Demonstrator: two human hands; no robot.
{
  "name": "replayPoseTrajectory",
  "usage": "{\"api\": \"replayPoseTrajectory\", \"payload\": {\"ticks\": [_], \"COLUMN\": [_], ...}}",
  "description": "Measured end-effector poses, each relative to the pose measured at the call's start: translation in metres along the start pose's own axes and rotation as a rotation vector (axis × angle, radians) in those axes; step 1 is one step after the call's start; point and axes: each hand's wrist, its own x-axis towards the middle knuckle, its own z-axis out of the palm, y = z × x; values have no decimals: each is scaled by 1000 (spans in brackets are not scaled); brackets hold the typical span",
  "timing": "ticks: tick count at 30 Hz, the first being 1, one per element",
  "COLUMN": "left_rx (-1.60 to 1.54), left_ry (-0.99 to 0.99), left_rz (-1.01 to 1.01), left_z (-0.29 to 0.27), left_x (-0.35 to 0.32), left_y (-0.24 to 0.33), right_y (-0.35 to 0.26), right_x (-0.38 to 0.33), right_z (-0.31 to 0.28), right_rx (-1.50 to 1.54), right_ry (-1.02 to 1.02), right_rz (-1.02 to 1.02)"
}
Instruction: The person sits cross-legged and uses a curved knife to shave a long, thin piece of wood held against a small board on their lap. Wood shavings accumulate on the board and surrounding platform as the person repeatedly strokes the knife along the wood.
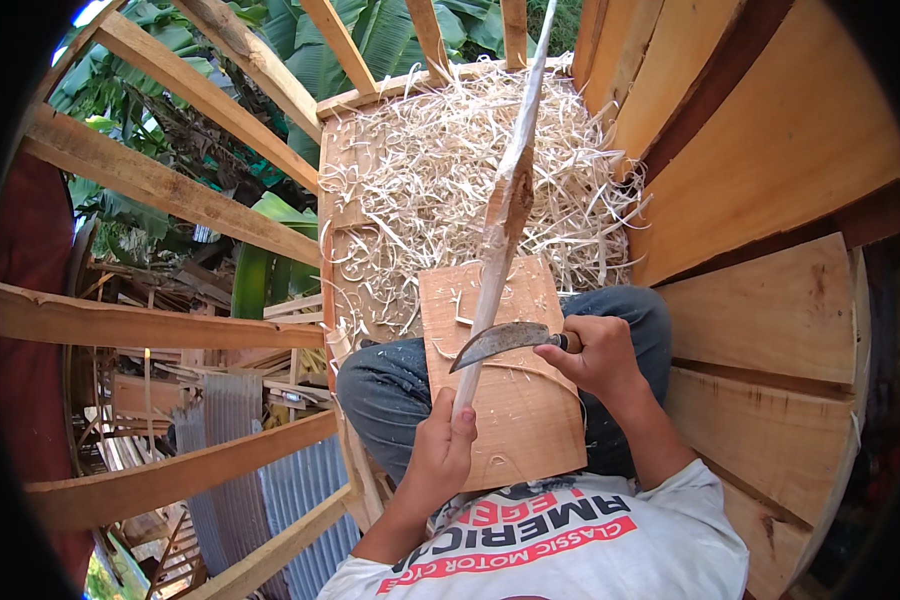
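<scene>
A long, pale wooden stick [492,258] runs up and away from my lap, with a patch of brown bark left partway along it. Its near end is gripped by my left hand [442,445], fingers wrapped round the wood. My right hand [595,352] is closed on the dark handle of a curved knife [505,340]. The blade lies across the stick just above my left hand, its tip pointing left. Beneath both, a flat wooden board [530,430] rests on my lap, with a thin curled shaving on it.
A heap of wood shavings [450,150] covers the floor beyond my knees. Wooden rails [170,320] fence the left and far sides, with banana leaves [370,50] outside. A plank wall [770,150] stands close on the right. Corrugated sheets [310,510] lie below at left.
</scene>
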Motion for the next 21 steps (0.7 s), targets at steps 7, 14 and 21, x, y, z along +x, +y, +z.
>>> {"api": "replayPoseTrajectory", "payload": {"ticks": [7, 14, 21], "left_rx": [222, 224, 170], "left_ry": [10, -30, -58], "left_rz": [-6, -21, -12], "left_z": [5, 5, 5], "left_x": [-9, -18, -26], "left_y": [20, 31, 28], "right_y": [6, 11, 18], "right_x": [9, 22, 35], "right_z": [-6, -6, -11], "right_rx": [-190, -211, -244], "right_ry": [191, 323, 393], "right_rz": [-88, -143, -71]}}
